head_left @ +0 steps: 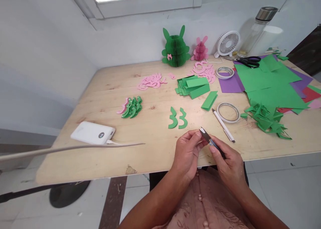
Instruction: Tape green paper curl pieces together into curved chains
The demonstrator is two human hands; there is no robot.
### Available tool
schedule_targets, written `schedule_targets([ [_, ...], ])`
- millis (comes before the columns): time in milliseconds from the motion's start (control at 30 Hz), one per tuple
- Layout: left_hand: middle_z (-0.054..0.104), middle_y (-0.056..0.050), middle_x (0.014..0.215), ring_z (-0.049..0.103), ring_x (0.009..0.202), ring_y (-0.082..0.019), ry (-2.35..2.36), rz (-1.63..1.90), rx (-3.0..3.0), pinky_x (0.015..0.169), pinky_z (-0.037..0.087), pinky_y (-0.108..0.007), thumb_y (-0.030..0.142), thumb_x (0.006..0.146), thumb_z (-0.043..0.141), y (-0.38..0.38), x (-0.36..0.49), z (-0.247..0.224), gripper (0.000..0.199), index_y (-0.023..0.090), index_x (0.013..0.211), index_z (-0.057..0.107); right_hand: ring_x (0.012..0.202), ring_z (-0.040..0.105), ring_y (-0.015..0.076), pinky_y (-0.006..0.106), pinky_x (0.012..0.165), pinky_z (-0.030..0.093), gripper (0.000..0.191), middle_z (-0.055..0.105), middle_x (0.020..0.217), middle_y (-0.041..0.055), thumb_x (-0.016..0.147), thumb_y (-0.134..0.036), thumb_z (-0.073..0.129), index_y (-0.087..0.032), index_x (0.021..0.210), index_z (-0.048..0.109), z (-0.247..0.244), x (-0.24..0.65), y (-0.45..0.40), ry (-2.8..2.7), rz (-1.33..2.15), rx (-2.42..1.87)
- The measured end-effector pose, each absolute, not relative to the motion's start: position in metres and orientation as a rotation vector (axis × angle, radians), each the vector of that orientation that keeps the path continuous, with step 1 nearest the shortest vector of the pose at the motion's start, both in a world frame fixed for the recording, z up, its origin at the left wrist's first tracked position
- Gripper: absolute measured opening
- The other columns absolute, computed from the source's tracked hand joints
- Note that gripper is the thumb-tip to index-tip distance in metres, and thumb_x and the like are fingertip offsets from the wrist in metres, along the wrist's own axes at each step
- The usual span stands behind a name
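My right hand (229, 160) is closed around a slim black tool (207, 137) with a pale tip and a blue marking; it looks like a utility knife. At the tip, the thumb and fingers of my left hand (187, 152) are pinched together on it. Both hands are above the table's front edge. Just beyond them lie two green wavy paper cutouts (173, 118), side by side and apart. A white pen (223, 125) and a roll of tape (228, 113) are near my right hand. A folded green paper piece (209, 100) lies behind the pen.
Folded green strips (193, 87), pink cutouts (151, 81) and green cutouts (132, 107) lie in piles. At the back stand a green paper rabbit (176, 50), a pink one (200, 50) and a fan (228, 43). Scissors (249, 61) rest on coloured paper; a power bank (92, 132) is left.
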State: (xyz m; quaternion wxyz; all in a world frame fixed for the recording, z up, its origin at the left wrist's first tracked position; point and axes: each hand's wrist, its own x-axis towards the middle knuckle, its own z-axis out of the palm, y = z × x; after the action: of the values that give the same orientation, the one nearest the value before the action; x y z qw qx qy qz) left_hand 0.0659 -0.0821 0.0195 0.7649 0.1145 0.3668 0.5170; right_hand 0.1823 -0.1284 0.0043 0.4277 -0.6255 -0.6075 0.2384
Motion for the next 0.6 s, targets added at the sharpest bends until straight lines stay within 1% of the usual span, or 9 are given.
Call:
schedule_targets([
  [600,0.066,-0.003,0.074,0.059,0.071,-0.012,0.795,1.134,0.251,0.074,0.048,-0.027,0.025,0.066,0.078,-0.0820,0.0675,0.0190,0.017,0.013,0.069,0.066,0.101,0.067,0.0230,0.034,0.086,0.056,0.031,0.070,0.111,0.0062,0.088,-0.034,0.053,-0.022,0.113,0.068,0.0034,0.1834,-0.1270,-1.520,0.572,-1.572],
])
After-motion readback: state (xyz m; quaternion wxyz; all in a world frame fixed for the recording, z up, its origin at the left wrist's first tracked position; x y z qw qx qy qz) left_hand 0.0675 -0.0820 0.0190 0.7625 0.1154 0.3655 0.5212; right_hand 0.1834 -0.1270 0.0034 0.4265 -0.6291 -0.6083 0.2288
